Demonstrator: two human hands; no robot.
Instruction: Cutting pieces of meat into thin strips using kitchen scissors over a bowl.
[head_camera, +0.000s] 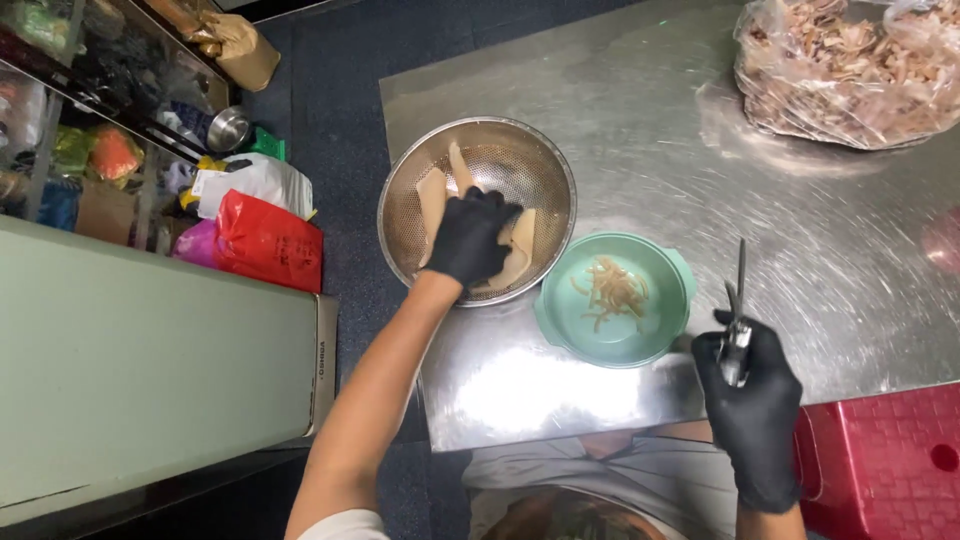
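Observation:
Both my hands wear black gloves. My left hand (470, 235) reaches into a metal mesh colander (545, 170) and rests on pale, flat beige pieces (432, 200) lying inside it. My right hand (752, 400) grips a pair of metal scissors (738, 300), blades pointing away from me, above the steel table's near edge. Between the two hands stands a green bowl (665, 270) holding thin tan strips (612, 292).
The steel table (650, 130) carries a clear plastic bag (850, 70) of pale brown pieces at the far right. A red plastic crate (885, 460) stands at the lower right. To the left are a pale green counter (140, 360), a red bag (268, 242) and cluttered shelves.

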